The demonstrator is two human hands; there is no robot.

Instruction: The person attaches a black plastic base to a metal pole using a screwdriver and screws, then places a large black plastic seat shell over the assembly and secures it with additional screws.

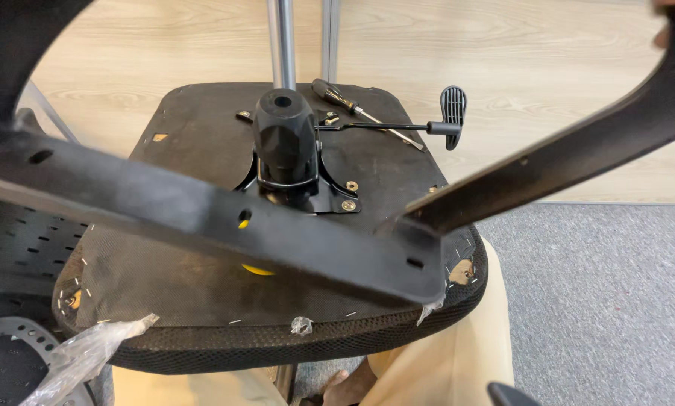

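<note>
An upturned black chair seat rests on my lap, its stapled fabric underside facing up. A black tilt mechanism is bolted at its middle, with a lever sticking out to the right. A wide black U-shaped armrest frame is held across and just above the seat. Only the fingertips of my right hand show, at the top right corner on the frame's right arm. My left hand is out of view. A small yellow object peeks from under the frame. A screwdriver lies on the seat behind the mechanism.
A perforated black backrest and a grey round part lie at the left, with crumpled clear plastic near them. Metal poles stand behind the seat before a light wooden surface. Grey carpet is at the right.
</note>
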